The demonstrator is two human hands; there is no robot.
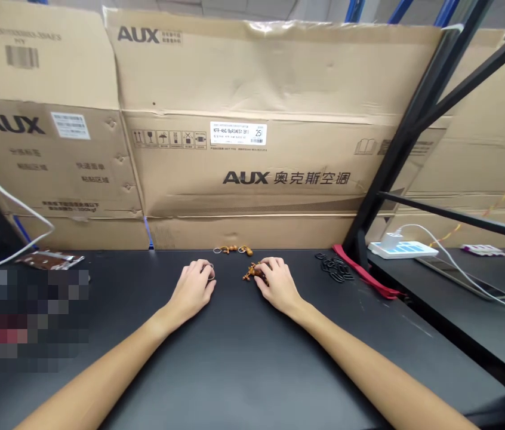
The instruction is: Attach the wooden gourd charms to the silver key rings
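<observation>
My left hand point(196, 285) rests on the black table point(243, 358) with its fingers curled around a small metal key ring point(211, 272). My right hand point(276, 280) lies a short way to the right, fingers closed on a small brown beaded charm point(251, 272) that pokes out to its left. Just beyond both hands, near the cardboard, lies another beaded keychain with a ring point(233, 249).
Large AUX cardboard boxes point(252, 155) wall off the back of the table. A pile of black rings point(335, 267) and a red strap point(364, 276) lie at the right by a black metal frame point(396, 155). A white power strip point(398, 248) sits further right, a brown packet point(49, 258) at left.
</observation>
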